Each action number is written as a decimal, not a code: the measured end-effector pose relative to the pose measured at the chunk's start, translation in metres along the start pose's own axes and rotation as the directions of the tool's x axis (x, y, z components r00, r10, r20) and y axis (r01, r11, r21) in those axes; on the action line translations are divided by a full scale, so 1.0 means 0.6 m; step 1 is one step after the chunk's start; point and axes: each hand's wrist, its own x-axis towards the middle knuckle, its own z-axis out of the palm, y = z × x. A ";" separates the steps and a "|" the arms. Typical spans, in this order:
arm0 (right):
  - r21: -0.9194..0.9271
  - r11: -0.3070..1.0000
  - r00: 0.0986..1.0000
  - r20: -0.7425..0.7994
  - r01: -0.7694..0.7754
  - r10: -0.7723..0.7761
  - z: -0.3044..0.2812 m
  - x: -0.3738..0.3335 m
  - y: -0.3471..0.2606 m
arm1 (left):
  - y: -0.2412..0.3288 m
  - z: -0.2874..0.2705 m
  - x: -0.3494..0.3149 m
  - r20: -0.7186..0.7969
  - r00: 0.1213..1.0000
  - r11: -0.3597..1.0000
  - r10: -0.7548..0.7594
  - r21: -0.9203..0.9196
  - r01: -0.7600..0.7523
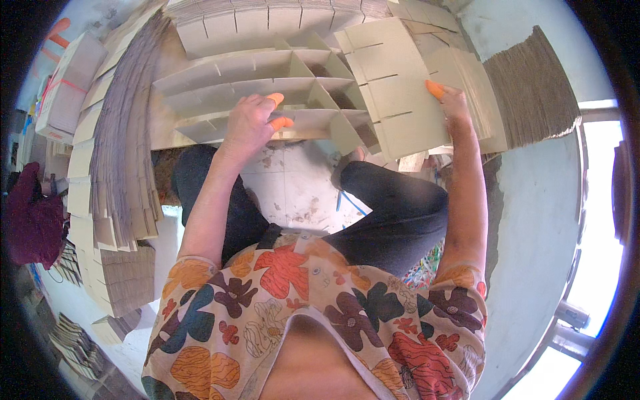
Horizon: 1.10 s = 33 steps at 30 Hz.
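My right hand (455, 110) grips the right edge of a slotted cardboard divider sheet (400, 93), an orange finger cover resting on its face. The sheet is held tilted over the right end of a partly assembled divider grid (315, 79). In that grid, long slotted strips stand on edge and short cross pieces cut across them at the right. My left hand (251, 125) is beside the nearest long strip (310, 122), its two orange-covered fingertips apart and nothing visible between them. Its other fingers are partly curled.
Slotted sheets lie in a long fanned stack (123, 133) on the left. Another row (267, 23) stands at the back, and a brown stack (533, 90) is at the right by the wall. A white box (70, 87) sits at the far left. My legs (393, 200) are below the work surface.
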 end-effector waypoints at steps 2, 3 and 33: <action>-0.162 0.981 0.988 -0.093 0.106 -0.122 -0.026 0.007 -0.014 | -0.003 -0.023 0.002 -0.018 1.000 1.000 0.002 0.020 -0.001; -0.247 0.957 0.973 -0.133 0.152 -0.189 -0.037 0.007 -0.025 | -0.005 -0.031 0.001 -0.011 1.000 0.999 -0.016 0.032 0.017; -0.332 0.515 0.606 0.306 0.791 -0.734 0.311 -0.108 -0.175 | -0.049 -0.005 -0.022 0.080 0.994 0.997 -0.081 -0.015 0.082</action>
